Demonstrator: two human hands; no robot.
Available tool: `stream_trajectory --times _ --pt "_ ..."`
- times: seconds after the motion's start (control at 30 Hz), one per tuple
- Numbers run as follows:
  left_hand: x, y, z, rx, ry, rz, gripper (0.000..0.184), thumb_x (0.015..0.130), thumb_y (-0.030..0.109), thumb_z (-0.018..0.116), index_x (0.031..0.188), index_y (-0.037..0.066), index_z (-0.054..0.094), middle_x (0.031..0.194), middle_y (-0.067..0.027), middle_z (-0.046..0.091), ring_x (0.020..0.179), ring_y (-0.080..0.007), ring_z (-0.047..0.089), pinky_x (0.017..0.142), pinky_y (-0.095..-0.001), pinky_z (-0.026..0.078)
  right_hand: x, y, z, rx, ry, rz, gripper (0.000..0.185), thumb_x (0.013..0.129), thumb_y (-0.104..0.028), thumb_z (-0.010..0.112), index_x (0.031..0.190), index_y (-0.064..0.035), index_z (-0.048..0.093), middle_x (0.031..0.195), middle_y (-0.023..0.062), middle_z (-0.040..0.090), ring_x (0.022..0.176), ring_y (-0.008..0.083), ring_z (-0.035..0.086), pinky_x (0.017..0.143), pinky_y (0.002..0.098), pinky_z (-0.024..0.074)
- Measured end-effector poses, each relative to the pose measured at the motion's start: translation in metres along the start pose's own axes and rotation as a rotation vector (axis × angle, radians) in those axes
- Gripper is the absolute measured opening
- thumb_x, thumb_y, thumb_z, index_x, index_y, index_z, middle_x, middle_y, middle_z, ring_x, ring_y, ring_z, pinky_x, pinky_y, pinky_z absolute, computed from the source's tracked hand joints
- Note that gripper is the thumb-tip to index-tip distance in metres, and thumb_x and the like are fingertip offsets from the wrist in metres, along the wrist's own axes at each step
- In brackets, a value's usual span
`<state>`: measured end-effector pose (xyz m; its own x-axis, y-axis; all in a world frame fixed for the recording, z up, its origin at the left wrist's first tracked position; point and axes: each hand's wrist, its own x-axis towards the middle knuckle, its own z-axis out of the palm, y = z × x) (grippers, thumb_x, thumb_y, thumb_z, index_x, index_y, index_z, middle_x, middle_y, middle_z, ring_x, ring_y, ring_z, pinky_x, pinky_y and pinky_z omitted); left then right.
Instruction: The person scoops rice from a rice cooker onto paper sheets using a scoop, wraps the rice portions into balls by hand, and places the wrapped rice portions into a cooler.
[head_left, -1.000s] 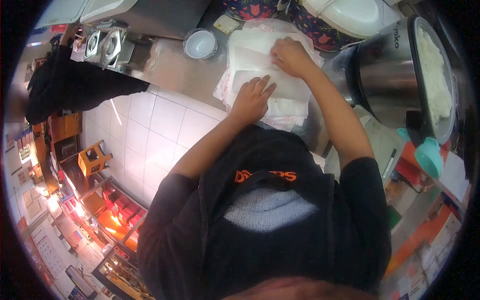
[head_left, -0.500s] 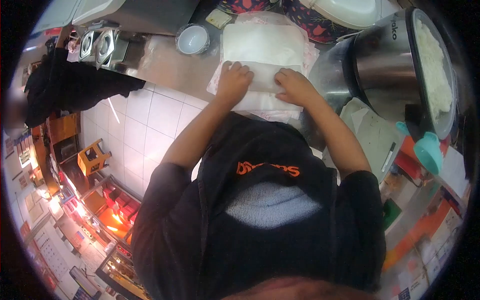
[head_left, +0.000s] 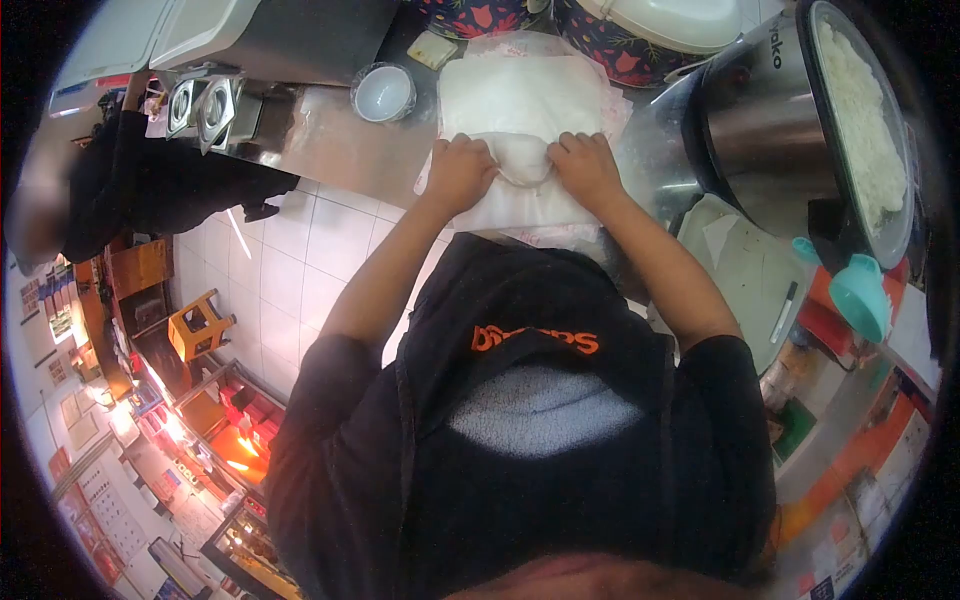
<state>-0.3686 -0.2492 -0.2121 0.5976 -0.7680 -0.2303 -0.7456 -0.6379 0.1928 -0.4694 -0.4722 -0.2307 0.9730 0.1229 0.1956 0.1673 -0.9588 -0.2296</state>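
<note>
In the head view, the curled fingers cover both ends of a translucent white sheet point(head_left: 521, 160), so its full outline and any layers are hard to make out. The lower part of the paper stack point(head_left: 530, 90) beneath is partly covered by the hands and that sheet. At the top, the frame cuts off one floral pot point(head_left: 475, 18) and the white lid point(head_left: 675, 20) on another. A second person point(head_left: 165, 180) in black, at the far left, is partly lost to blur. The lettering on the steel pot point(head_left: 755, 120) shows only in part.

The worktop point(head_left: 335, 140) ends in a slanting front edge left of the left forearm, with floor tiles point(head_left: 300, 220) below. A stretch of metal surface lies between that edge and the plastic-wrapped bowl point(head_left: 385, 93), which stands near the stack's upper left. To the right, a narrower strip separates the stack from the steel pot, and a pale tray point(head_left: 738, 270) bearing a pen lies right of the right forearm.

The left hand point(head_left: 462, 175) and right hand point(head_left: 583, 168) are well apart, fingers bent inward, each closed on one end of the sheet. Between them it bows, its rounded lower edge toward the person's body, over the stack.
</note>
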Motion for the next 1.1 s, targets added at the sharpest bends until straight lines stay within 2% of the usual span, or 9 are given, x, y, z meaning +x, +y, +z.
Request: stream_trajectory --times 0.23,0.3,0.5,0.57,0.73,0.87,0.97,1.03,1.1 --pt "0.019 0.003 0.015 -0.033 0.518 -0.067 0.025 0.076 0.03 0.076 0.095 0.015 0.073 0.103 -0.0009 0.064 0.109 -0.0238 0.053 0.095 -0.0462 0.035 -0.014 -0.02 0.011 -0.057 -0.048 -0.017 0.006 0.082 -0.015 0.056 0.082 -0.0091 0.058 0.086 0.0097 0.059 0.077 0.0261 0.065 0.066 0.0412 0.0494" --pt "0.018 -0.004 0.012 -0.165 0.191 -0.042 0.021 0.075 0.03 0.076 0.088 0.014 0.072 0.107 -0.0008 0.063 0.107 -0.0251 0.053 0.092 -0.0462 0.036 -0.02 -0.024 0.014 -0.021 -0.02 0.012 0.007 0.082 -0.015 0.056 0.083 -0.0083 0.058 0.087 0.0111 0.059 0.078 0.0271 0.064 0.067 0.0423 0.0504" --pt "-0.008 0.033 0.022 0.143 0.447 -0.123 0.012 0.08 0.026 0.068 0.078 0.014 0.07 0.098 -0.0042 0.062 0.091 -0.0277 0.057 0.086 -0.0493 0.038 -0.005 -0.029 0.006 0.123 -0.007 0.213 0.014 0.084 -0.012 0.054 0.082 -0.0039 0.065 0.091 0.0133 0.06 0.081 0.0319 0.064 0.072 0.0446 0.0541" --pt "-0.014 0.031 0.047 0.266 0.394 -0.072 0.012 0.079 0.016 0.056 0.078 0.008 0.065 0.097 -0.0066 0.058 0.093 -0.0286 0.053 0.074 -0.0485 0.041 0.005 -0.026 0.011 0.101 -0.034 0.32 0.015 0.084 -0.012 0.055 0.08 -0.0055 0.068 0.09 0.0133 0.063 0.085 0.0342 0.063 0.078 0.0453 0.0522" --pt "-0.006 0.02 0.065 -0.061 0.197 -0.127 0.02 0.085 0.021 0.055 0.086 0.006 0.068 0.108 -0.011 0.063 0.099 -0.0279 0.058 0.082 -0.0476 0.043 0.016 -0.013 0.006 0.229 -0.148 0.474 0.013 0.083 -0.013 0.056 0.089 -0.0039 0.063 0.083 0.0202 0.066 0.082 0.042 0.064 0.074 0.0522 0.0499" --pt "0.015 -0.005 -0.001 -0.099 -0.05 -0.268 0.016 0.081 0.022 0.061 0.083 0.009 0.069 0.113 -0.0094 0.061 0.106 -0.0283 0.056 0.083 -0.0479 0.043 0.038 -0.019 0.003 0.223 -0.234 0.389 0.016 0.083 -0.01 0.058 0.096 -0.0039 0.065 0.105 0.0192 0.064 0.098 0.0381 0.061 0.083 0.0472 0.0494" --pt "0.016 0.0 -0.019 -0.124 -0.041 -0.126 0.032 0.082 0.022 0.062 0.112 0.011 0.065 0.129 -0.019 0.053 0.116 -0.0357 0.05 0.087 -0.0527 0.043 0.034 -0.03 0.001 0.243 -0.179 0.334 0.017 0.083 -0.008 0.056 0.097 -0.0026 0.064 0.109 0.019 0.061 0.101 0.0388 0.057 0.084 0.0468 0.0485" --pt "0.063 -0.029 0.08 -0.273 0.195 -0.018 0.049 0.075 0.018 0.071 0.123 0.019 0.058 0.127 -0.0179 0.05 0.121 -0.0375 0.046 0.093 -0.0557 0.041 0.021 -0.006 0.047 0.093 -0.087 0.162 0.02 0.083 -0.006 0.054 0.101 -0.002 0.061 0.104 0.0205 0.063 0.099 0.0399 0.058 0.083 0.0492 0.0475" --pt "0.045 -0.006 0.011 -0.298 -0.026 -0.024 0.051 0.071 0.014 0.075 0.119 0.023 0.059 0.133 -0.0154 0.046 0.121 -0.0381 0.046 0.096 -0.0557 0.04 0.03 -0.016 0.022 0.328 -0.104 0.195 0.023 0.084 -0.001 0.049 0.106 -0.0019 0.056 0.099 0.0229 0.064 0.092 0.0431 0.06 0.081 0.0512 0.0476"
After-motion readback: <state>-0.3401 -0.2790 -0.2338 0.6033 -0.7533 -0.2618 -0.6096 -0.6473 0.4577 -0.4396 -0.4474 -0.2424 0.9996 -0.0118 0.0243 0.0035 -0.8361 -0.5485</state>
